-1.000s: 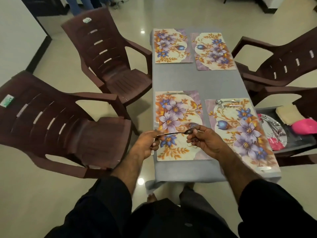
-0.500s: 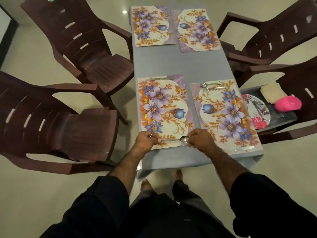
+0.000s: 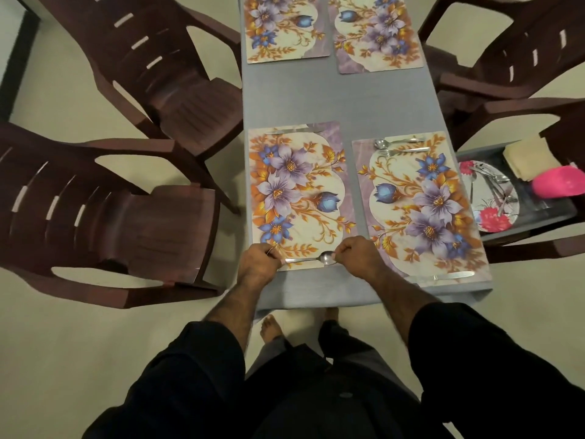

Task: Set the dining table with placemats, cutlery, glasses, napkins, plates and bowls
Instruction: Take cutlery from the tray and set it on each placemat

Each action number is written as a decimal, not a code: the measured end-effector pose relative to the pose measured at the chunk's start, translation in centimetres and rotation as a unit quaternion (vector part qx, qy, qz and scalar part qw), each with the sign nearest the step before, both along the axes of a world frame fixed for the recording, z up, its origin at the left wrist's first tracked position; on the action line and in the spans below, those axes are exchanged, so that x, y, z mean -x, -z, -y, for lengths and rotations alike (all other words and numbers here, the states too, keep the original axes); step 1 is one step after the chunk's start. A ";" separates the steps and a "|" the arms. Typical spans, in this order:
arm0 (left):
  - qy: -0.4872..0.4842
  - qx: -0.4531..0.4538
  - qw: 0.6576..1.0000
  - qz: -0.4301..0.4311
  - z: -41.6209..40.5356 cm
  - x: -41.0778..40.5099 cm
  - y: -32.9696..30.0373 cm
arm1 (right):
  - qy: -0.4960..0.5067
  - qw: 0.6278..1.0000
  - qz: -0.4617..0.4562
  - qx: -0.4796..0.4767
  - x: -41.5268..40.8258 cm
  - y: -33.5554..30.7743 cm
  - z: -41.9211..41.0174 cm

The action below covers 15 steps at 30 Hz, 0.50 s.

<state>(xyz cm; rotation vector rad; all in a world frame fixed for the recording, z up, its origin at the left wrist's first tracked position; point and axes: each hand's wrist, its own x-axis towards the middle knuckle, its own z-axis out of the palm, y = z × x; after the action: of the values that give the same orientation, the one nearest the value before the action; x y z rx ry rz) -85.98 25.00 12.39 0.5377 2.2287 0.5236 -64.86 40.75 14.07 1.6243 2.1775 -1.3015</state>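
Both hands are at the near edge of the near-left floral placemat (image 3: 297,194), working one spoon (image 3: 311,259). Left hand (image 3: 258,259) has fingers curled around the handle end; right hand (image 3: 356,253) has fingers curled, pinching at the bowl end. The spoon lies flat along the mat's near edge, handle left, bowl right, and appears to touch the mat. A knife (image 3: 292,130) lies along the same mat's far edge. The near-right placemat (image 3: 418,204) carries a second spoon (image 3: 397,141) and a fork (image 3: 403,151) side by side at its far edge, plus another knife (image 3: 452,275) at its near edge. Two more placemats sit at the far end: far-left placemat (image 3: 285,26) and far-right placemat (image 3: 376,33), no cutlery visible on the parts in frame. All four lie on a grey tablecloth (image 3: 335,96). To the right of the table, a dark tray (image 3: 538,213) sits on a chair seat and holds a floral plate (image 3: 489,213) with spare cutlery (image 3: 493,182) piled on it, a pink bowl (image 3: 558,185) and folded cream napkins (image 3: 527,155). Brown plastic chairs (image 3: 104,217) flank both long sides. The person stands at the table's short end, dark sleeves pushed up, one bare foot (image 3: 270,326) showing just under the cloth edge.
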 end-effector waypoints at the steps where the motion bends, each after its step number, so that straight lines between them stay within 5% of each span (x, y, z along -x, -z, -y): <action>1: -0.002 0.005 1.000 -0.003 -0.1 0.0 -0.2 | -0.002 1.000 -0.001 0.002 0.1 -0.1 -0.1; 10: -0.052 -0.022 0.998 0.028 -0.1 -0.2 -0.7 | -0.004 0.999 -0.007 0.036 -0.2 0.0 -0.8; 15: 0.001 -0.123 0.992 0.009 0.5 -0.5 -2.1 | 0.056 0.996 -0.045 -0.045 0.2 -1.4 -1.7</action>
<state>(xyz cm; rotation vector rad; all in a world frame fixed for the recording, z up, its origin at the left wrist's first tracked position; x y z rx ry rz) -85.47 24.50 14.48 0.6591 2.1584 0.8058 -65.10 42.41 15.43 1.7788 2.2565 -1.3498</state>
